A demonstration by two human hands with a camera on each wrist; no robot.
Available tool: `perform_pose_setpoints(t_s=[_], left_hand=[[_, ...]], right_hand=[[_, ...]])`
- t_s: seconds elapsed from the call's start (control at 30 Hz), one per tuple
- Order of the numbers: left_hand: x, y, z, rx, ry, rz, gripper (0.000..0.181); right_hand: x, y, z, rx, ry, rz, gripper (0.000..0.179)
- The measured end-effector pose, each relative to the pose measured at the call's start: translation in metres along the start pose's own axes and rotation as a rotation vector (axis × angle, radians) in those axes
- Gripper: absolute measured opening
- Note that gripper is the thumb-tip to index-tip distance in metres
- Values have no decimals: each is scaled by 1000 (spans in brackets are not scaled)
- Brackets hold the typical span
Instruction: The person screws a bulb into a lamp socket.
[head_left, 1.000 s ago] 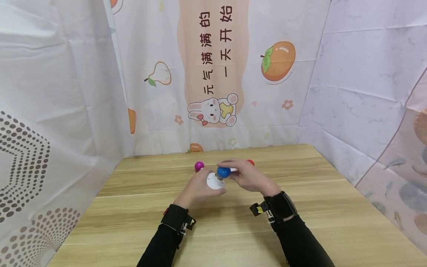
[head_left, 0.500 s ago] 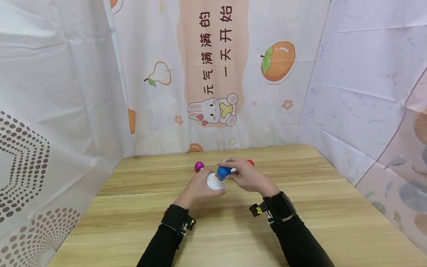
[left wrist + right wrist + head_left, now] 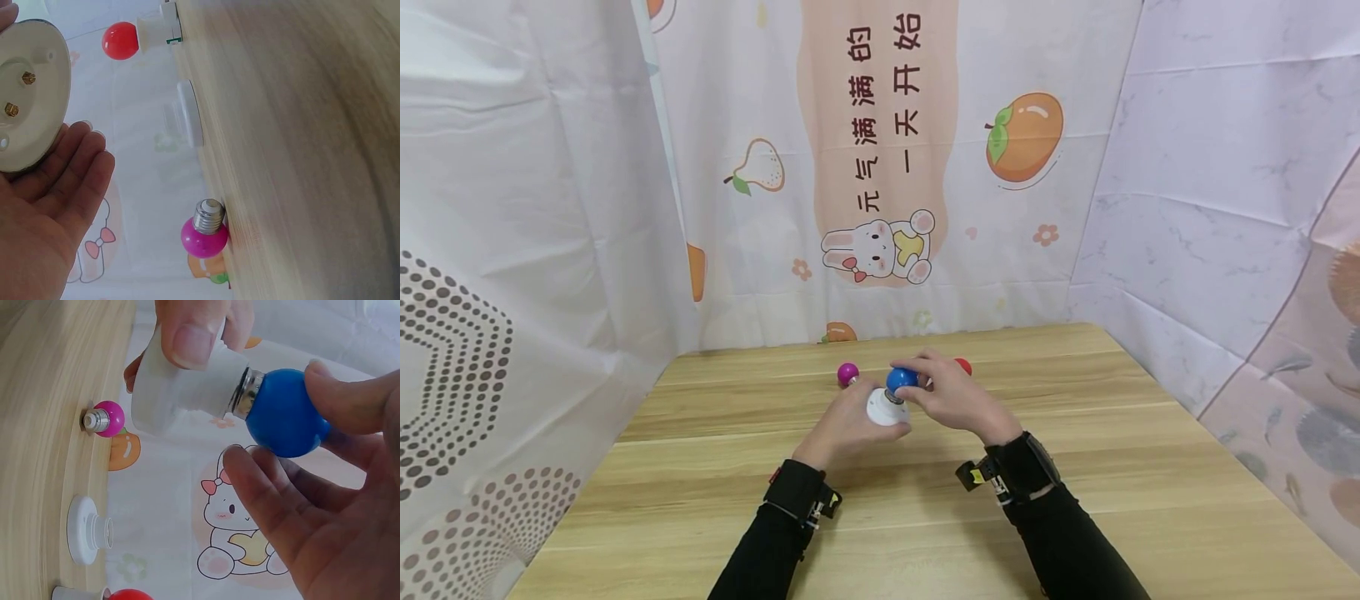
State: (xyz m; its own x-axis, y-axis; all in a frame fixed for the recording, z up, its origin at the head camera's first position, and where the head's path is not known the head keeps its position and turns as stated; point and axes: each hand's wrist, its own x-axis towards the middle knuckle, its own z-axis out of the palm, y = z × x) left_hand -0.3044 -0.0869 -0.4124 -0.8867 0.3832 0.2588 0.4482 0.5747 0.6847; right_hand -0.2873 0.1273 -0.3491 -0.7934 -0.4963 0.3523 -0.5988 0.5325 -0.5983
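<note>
My left hand grips a white lamp socket by its round base, holding it up over the table. The underside of that base, with two brass screws, faces the left wrist view. A blue light bulb sits in the socket's mouth, part of its metal screw cap showing at the rim. My right hand pinches the blue bulb between thumb and fingers; in the right wrist view the thumb lies on the glass.
On the wooden table, a magenta bulb lies loose at the back. Beside it stands a white socket without a bulb, and farther right a socket with a red bulb. A printed curtain hangs behind.
My right hand has shifted slightly left, its thumb and fingers coming further round the blue bulb. My left hand and the socket have barely moved.
</note>
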Motion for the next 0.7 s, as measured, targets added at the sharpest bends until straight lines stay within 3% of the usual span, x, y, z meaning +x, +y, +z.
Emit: perform_pose_setpoints(t_s=[0.33, 0.47, 0.7], left_hand=[[0, 1, 1, 2, 5, 16, 70], [0, 2, 2, -4, 5, 20, 69], [-1, 3, 0, -6, -3, 25, 69]], right_hand=[[4, 0, 6, -34, 68, 41, 37], [5, 1, 9, 0, 92, 40, 42], [4, -1, 6, 62, 58, -102, 37]])
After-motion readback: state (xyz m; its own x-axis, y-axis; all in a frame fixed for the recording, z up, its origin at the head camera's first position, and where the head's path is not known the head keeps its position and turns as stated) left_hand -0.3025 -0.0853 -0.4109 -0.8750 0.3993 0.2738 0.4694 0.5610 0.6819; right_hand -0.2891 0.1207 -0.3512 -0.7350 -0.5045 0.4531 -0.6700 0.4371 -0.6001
